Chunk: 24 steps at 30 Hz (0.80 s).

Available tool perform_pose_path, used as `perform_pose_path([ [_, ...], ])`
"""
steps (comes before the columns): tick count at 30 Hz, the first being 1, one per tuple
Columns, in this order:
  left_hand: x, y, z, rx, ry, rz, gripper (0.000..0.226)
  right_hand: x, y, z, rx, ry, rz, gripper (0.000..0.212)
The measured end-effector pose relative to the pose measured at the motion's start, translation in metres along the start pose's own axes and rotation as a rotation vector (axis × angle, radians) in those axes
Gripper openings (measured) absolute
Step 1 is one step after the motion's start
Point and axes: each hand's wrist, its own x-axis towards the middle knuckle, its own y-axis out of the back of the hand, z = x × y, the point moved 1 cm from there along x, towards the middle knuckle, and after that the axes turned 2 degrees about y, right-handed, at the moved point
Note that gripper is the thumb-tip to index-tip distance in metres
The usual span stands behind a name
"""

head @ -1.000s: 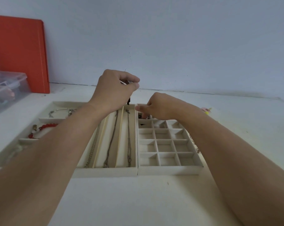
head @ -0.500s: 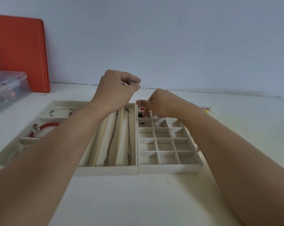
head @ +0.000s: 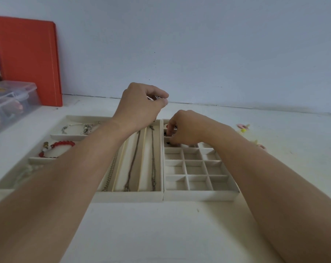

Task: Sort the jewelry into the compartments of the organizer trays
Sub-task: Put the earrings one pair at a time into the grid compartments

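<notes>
Jewelry lies sorted across three cream trays set side by side on the white table (head: 161, 234). Taking the grid tray (head: 200, 195) as the landmark: its nearer small compartments show nothing in them, while its far left cells hold small red and dark pieces (head: 167, 132). Touching its left wall is the long-slot tray (head: 128, 196), with three chains (head: 131, 168) laid lengthwise in separate slots. Further left, the wide-compartment tray (head: 39, 160) holds a red bead bracelet (head: 63, 144) and, beyond that, a silver bracelet (head: 75, 127).

The right hand (head: 187, 128) reaches down into the grid tray's far left cells, fingers curled; whether it pinches anything cannot be told. The left hand (head: 140, 105) hovers above the far end of the long-slot tray, fingertips pinching a small metallic piece (head: 156, 97).

Beyond the grid tray's right side, small pink and yellow pieces (head: 243, 128) lie loose on the table. Far left stand a clear plastic box (head: 10, 101) and an orange board (head: 28, 61).
</notes>
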Motion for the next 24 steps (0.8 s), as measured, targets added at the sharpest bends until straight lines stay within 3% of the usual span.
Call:
perform_pose_path([
  [15,0.001,-0.002,-0.002,0.009,-0.008,-0.003,0.012,-0.005,0.000,-0.004,-0.177,0.005,0.036,0.009],
  [18,0.001,-0.003,-0.002,0.019,-0.009,-0.010,0.012,0.000,0.002,0.002,-0.082,0.009,-0.030,0.014],
  [21,0.001,-0.003,-0.004,0.014,0.002,-0.019,0.013,0.004,0.011,0.011,0.009,-0.002,-0.074,0.032],
  [24,0.002,-0.003,-0.004,0.010,0.014,-0.025,0.014,0.003,0.020,0.019,0.083,-0.006,-0.068,0.030],
])
